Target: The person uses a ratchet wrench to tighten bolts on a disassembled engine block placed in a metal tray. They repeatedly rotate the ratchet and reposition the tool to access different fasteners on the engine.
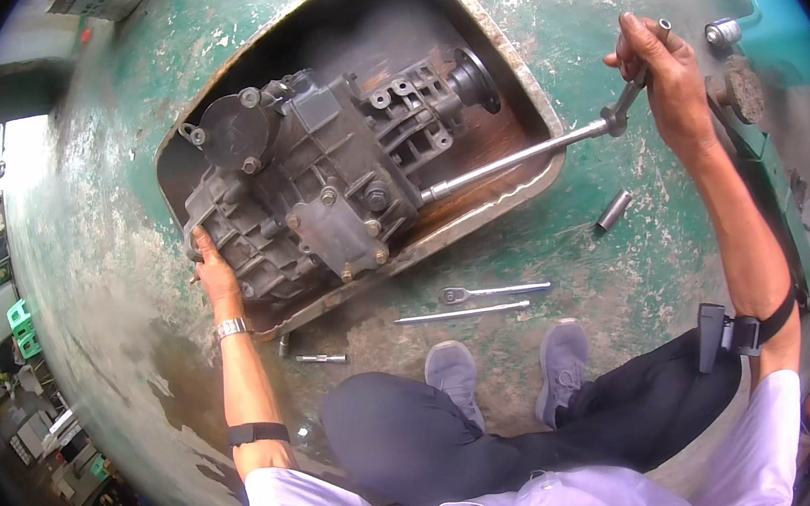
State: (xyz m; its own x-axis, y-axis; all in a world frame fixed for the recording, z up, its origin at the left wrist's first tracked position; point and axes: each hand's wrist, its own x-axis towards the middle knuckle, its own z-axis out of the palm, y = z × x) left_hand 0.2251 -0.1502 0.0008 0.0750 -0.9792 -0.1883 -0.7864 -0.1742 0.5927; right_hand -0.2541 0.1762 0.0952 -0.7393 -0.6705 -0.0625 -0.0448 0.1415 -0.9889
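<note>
A grey cast-metal gearbox lies on its side in a large, worn metal tray. At its left end my left hand is closed around the edge of the housing, some fingers hidden. My right hand is wrapped around the handle of a socket wrench, beyond the tray's right rim. From that handle a long shiny extension bar runs left across the rim. The bar's far end meets the gearbox's lower right side; what it sits on is hidden.
Before my shoes lie a ratchet and a thin rod. One socket is right of the tray, another near my left forearm. At the right stand a teal plastic container, a metal cylinder and a rusty round part.
</note>
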